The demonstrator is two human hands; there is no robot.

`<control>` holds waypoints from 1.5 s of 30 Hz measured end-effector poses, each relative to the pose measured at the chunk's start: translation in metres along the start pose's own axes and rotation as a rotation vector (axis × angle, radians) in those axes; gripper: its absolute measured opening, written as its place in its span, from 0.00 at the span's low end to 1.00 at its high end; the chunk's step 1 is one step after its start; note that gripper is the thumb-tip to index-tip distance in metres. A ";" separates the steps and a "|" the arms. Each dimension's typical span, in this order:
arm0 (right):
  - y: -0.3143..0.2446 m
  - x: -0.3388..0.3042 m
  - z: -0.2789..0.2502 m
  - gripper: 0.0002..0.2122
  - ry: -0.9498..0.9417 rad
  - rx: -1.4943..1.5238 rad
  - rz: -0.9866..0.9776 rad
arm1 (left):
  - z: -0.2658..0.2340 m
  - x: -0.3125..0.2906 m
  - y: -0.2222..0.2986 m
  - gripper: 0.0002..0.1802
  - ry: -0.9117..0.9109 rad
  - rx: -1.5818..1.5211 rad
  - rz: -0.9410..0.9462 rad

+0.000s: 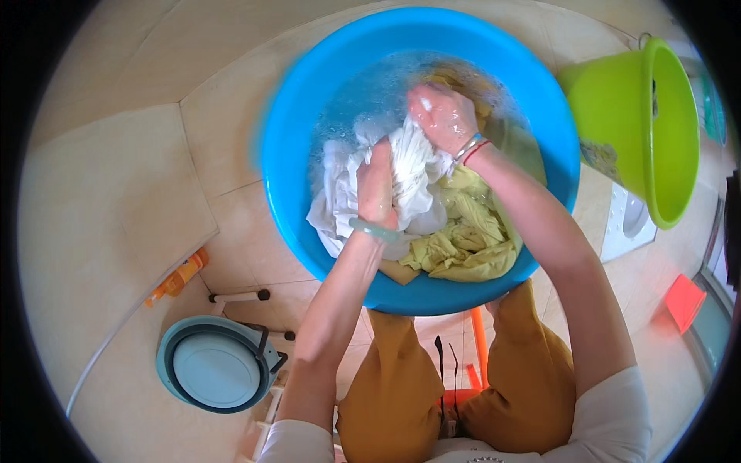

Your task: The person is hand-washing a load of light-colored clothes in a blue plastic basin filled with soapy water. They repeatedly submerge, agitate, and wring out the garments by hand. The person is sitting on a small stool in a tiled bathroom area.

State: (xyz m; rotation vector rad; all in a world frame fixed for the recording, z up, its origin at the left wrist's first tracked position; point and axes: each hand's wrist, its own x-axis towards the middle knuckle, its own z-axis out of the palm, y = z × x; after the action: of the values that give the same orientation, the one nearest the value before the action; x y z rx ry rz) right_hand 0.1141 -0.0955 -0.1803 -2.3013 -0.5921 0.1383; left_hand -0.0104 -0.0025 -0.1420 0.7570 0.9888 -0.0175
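Observation:
A large blue basin (297, 231) in front of me holds soapy water and wet laundry. My left hand (377, 181) grips a bunched white cloth (413, 166), a green bangle at its wrist. The fingers of my right hand (445, 116) are closed on the upper part of the same cloth, with suds on the skin. More white fabric spreads to the left of my left hand, partly in the water. Yellow-green cloth (478, 239) lies in folds at the basin's near right. Behind my right hand, a mustard-coloured cloth (463, 77) is partly under water.
A tilted lime-green bucket (602, 100) stands right of the basin, beside a white squat toilet (625, 224). At lower left are a grey-blue folding basin (216, 373) and an orange bottle (184, 274). A red-orange object (685, 302) is at far right.

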 end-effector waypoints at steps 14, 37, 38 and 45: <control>0.038 -0.009 0.031 0.18 -0.445 -0.348 0.025 | -0.029 0.101 0.006 0.31 -0.027 0.339 0.016; -0.120 -0.062 -0.040 0.09 0.190 0.305 -0.526 | 0.005 -0.005 0.025 0.18 -0.452 -0.341 -0.017; -0.115 -0.060 -0.040 0.09 0.175 0.329 -0.500 | 0.005 0.000 0.022 0.18 -0.439 -0.342 -0.004; -0.055 -0.031 -0.039 0.04 0.144 0.204 -0.217 | 0.028 -0.029 0.010 0.19 -0.081 -0.276 0.101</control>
State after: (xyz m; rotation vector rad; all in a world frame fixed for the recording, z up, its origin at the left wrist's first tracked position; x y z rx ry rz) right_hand 0.0764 -0.1002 -0.1162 -2.0162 -0.7140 -0.0672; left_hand -0.0026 -0.0210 -0.1056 0.5470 0.8537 0.1722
